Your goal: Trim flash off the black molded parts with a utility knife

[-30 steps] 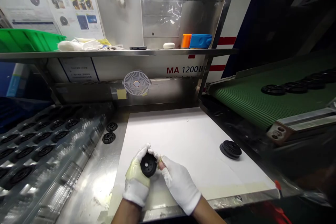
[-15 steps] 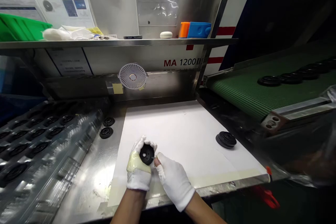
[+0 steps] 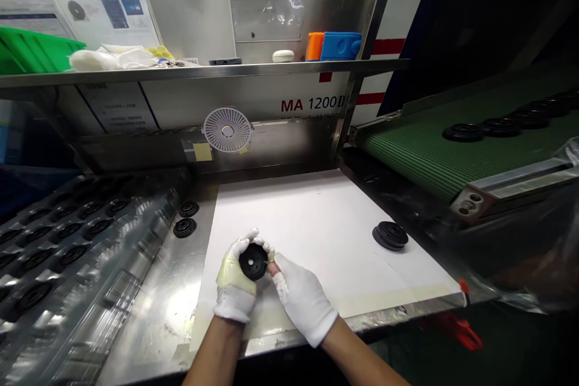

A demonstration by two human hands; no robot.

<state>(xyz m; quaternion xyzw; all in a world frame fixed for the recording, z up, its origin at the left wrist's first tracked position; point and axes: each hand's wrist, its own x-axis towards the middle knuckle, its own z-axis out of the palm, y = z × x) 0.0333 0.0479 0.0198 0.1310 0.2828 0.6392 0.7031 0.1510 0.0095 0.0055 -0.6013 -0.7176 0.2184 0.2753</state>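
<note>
My left hand (image 3: 236,280), in a white glove with a yellowish coated palm, is closed around a round black wheel-like part (image 3: 253,262) with a small centre hole. It holds the part above the white sheet (image 3: 289,211), flat side toward me. My right hand (image 3: 301,295), in a white glove with a bare fingertip showing, pinches at the part's right rim. A thin tip shows between its fingers, but I cannot make out what it is. A stack of similar black parts (image 3: 391,235) rests on the sheet's right side. Two more black parts (image 3: 184,228) lie left of the sheet.
Clear plastic trays (image 3: 104,265) of black parts fill the left side. At right, a green conveyor belt (image 3: 420,163) carries several black parts. A small white fan (image 3: 227,130) stands at the back under a metal shelf (image 3: 253,70) holding a green bin (image 3: 36,51) and an orange-and-blue object (image 3: 335,46).
The black part has turned slightly in my left hand, showing more of its face. Both hands stay close together; the camera view has shifted a little.
</note>
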